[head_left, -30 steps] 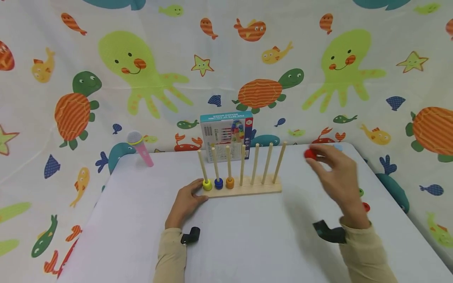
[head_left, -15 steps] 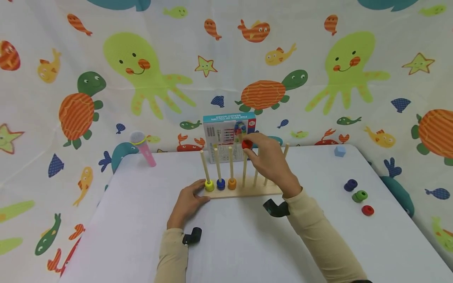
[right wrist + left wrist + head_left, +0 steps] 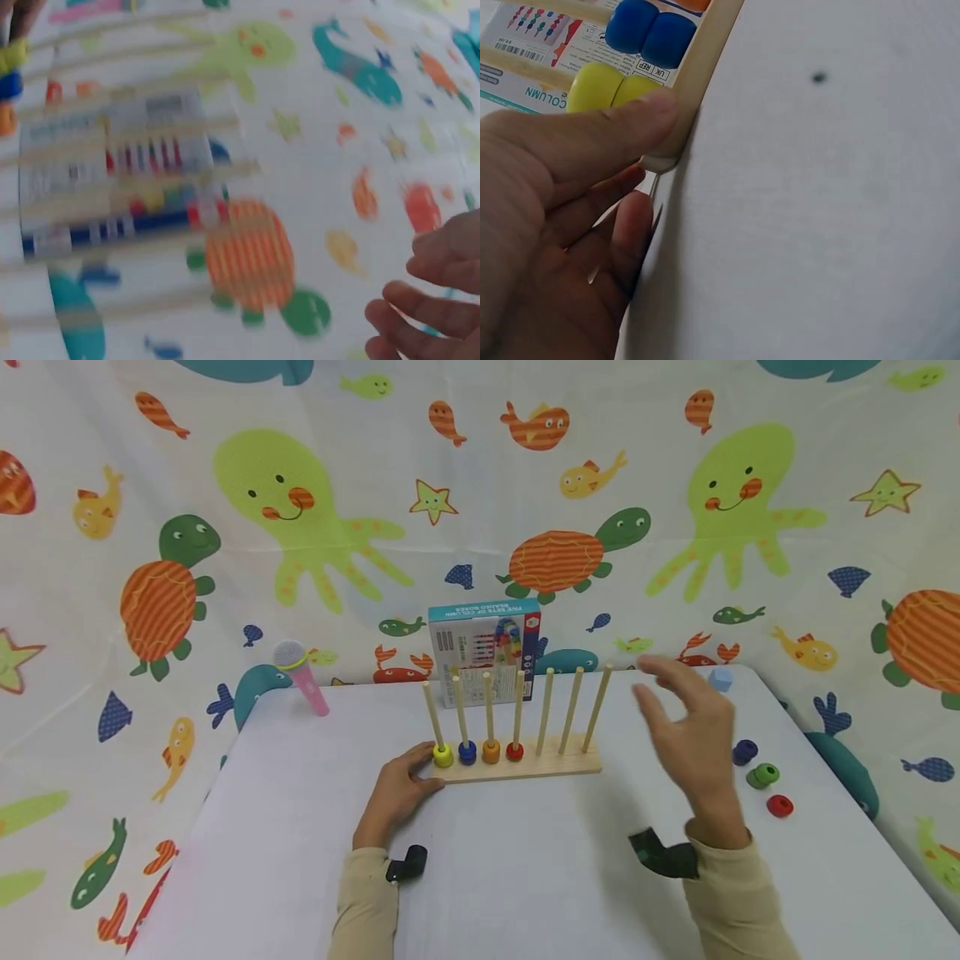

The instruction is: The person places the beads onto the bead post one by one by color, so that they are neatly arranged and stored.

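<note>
A wooden peg stand (image 3: 558, 764) with a row of upright pegs sits mid-table. Its left end is gripped by my left hand (image 3: 397, 789), thumb pressed along the base edge in the left wrist view. From the left, the pegs carry yellow beads (image 3: 443, 756), blue beads (image 3: 467, 753), orange beads (image 3: 491, 752) and a red bead (image 3: 514, 752); the other pegs are bare. My right hand (image 3: 693, 739) is in the air right of the stand, thumb and fingers apart, holding nothing. Its fingers also show in the right wrist view, which is blurred.
At the right lie dark blue beads (image 3: 745, 752), green beads (image 3: 763, 775) and a red bead (image 3: 780, 806). A light blue cube (image 3: 721, 679) is at the back right corner. Behind the stand rises a printed box (image 3: 480, 647); a pink toy microphone (image 3: 303, 681) lies back left.
My right hand carried a red bead leftward to the fourth peg, released it there and moved back right without it. The bead now sits at the peg's base. My left hand stays put.
</note>
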Available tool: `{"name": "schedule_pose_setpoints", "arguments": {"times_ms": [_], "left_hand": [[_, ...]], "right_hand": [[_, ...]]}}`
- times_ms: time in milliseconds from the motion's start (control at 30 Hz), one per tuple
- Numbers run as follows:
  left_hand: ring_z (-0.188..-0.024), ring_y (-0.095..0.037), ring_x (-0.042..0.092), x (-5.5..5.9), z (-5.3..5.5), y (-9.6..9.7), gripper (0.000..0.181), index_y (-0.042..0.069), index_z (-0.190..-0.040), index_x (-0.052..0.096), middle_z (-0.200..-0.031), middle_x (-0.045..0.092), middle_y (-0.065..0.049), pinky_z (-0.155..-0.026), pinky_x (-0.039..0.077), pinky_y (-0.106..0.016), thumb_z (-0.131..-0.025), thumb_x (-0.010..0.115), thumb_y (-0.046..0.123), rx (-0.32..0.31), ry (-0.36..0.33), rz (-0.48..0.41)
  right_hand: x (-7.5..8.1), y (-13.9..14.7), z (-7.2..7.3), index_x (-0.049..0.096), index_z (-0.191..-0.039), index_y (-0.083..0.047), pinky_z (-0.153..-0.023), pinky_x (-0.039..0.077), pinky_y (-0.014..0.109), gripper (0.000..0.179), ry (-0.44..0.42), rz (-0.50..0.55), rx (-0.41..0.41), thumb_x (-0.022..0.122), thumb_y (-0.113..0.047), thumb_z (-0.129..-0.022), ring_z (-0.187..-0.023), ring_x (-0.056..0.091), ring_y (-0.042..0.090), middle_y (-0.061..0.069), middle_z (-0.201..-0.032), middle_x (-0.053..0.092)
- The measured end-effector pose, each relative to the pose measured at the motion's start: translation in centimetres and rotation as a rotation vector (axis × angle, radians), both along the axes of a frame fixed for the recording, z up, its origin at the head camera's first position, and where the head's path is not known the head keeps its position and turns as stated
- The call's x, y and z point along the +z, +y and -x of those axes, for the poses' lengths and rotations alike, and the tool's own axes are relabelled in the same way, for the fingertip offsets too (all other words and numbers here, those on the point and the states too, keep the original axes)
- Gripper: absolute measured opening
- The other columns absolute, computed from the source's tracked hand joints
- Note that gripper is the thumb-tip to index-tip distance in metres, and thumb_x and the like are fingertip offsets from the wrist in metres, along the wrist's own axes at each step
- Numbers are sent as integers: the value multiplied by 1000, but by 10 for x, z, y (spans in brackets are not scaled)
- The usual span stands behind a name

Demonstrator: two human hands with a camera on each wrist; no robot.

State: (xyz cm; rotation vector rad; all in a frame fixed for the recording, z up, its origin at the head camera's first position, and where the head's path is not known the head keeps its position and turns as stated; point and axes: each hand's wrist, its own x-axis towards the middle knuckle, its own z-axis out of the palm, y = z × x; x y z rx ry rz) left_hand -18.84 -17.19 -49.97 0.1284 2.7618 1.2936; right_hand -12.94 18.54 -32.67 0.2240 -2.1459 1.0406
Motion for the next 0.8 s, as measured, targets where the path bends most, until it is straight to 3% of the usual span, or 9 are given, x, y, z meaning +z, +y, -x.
{"name": "schedule_pose_setpoints", "arguments": {"times_ms": [100,200,300,400,500,600,800], "left_hand": [[-86,-18,56,0,0,0,64,9,-143,60,-153,52,-5,-79,46,-34,-84,83,11,1,1,5],[-86,-18,56,0,-1,-1,64,10,-143,60,-153,52,-5,-78,46,-34,-84,83,11,10,-3,6],[-87,-18,55,-1,-1,-1,64,11,-144,60,-154,51,-5,-78,46,-34,-84,83,11,13,-20,5],[-87,-18,55,-2,-1,0,64,11,-144,60,-155,50,-4,-78,46,-34,-85,82,11,10,-33,0],[-86,-18,55,-2,-1,0,63,11,-144,60,-154,51,-4,-78,46,-33,-85,83,11,5,-27,4],[-85,-18,55,-2,-1,1,63,10,-144,60,-154,51,-4,-77,47,-33,-85,82,11,4,-17,6],[-84,-18,54,-2,0,2,64,10,-144,60,-154,51,-4,-76,46,-33,-84,82,10,3,-21,-5]], "right_hand": [[-9,45,-17,70,-129,-4,-98,46,18,31,-168,125,-245,66,-7,-98,-113,64,15,14,-124,70],[-28,91,-27,58,-144,-8,-102,49,39,44,-500,191,-433,58,-22,-103,-128,57,31,18,-143,59],[-57,137,-33,39,-155,0,-102,44,62,59,-867,129,-503,54,-27,-104,-136,41,52,31,-154,39],[-89,170,-40,31,-151,12,-99,38,71,66,-1103,18,-493,56,-24,-101,-131,34,61,43,-149,31],[-116,186,-44,37,-141,17,-94,41,67,61,-1165,-42,-488,59,-20,-98,-119,40,61,45,-137,40],[-132,193,-45,43,-129,19,-87,43,63,51,-1117,-43,-483,60,-16,-96,-109,44,57,43,-124,47],[-132,190,-44,50,-123,18,-84,42,61,42,-1051,-28,-490,60,-12,-95,-104,45,54,41,-119,50]]}}
